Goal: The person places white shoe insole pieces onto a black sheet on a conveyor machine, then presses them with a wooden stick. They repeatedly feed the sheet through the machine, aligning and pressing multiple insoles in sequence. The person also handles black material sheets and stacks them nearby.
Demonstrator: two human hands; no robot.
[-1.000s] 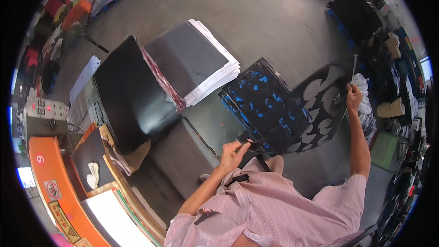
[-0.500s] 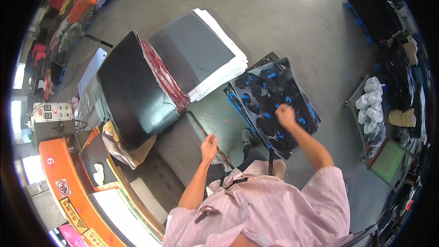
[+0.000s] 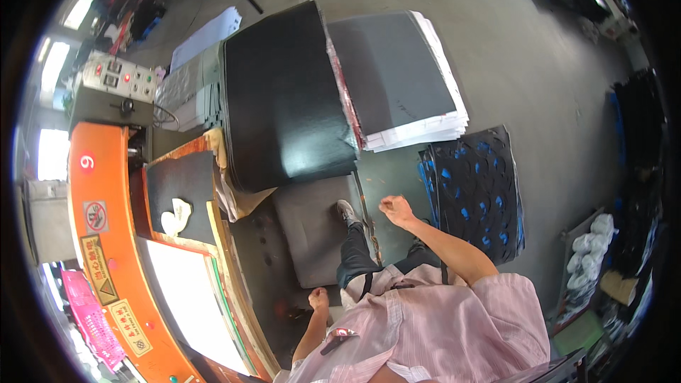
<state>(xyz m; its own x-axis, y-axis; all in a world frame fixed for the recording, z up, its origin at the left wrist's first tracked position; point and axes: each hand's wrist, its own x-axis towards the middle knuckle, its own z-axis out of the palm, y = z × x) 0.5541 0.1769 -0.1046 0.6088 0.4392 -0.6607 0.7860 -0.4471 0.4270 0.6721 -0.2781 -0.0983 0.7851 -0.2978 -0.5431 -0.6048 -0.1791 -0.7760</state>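
Observation:
My left hand (image 3: pixel 319 298) hangs low beside the machine, its fingers curled closed with nothing seen in them. Loosely closed too, my right hand (image 3: pixel 397 211) is held out in front of me and shows nothing in it. The right hand is nearest to a stack of black die-cut sheets (image 3: pixel 474 202) with blue showing through the holes, but does not touch it. Ahead stands a tall stack of glossy black sheets (image 3: pixel 284 92). Against its right side lies a stack of dark grey sheets (image 3: pixel 386 71) with white sheets under it.
On my left is an orange machine (image 3: pixel 106 191) with a control box (image 3: pixel 120 74). A white glove or cloth (image 3: pixel 176 217) lies on its dark bed, near a bright white panel (image 3: pixel 184 298). A grey mat (image 3: pixel 312 227) is by my foot. At right, white bags (image 3: pixel 590 248) sit on a cart.
My view and body have turned right to left, toward the machine. My right hand has moved away from the die-cut stack; my left hand has dropped lower. One foot has stepped forward.

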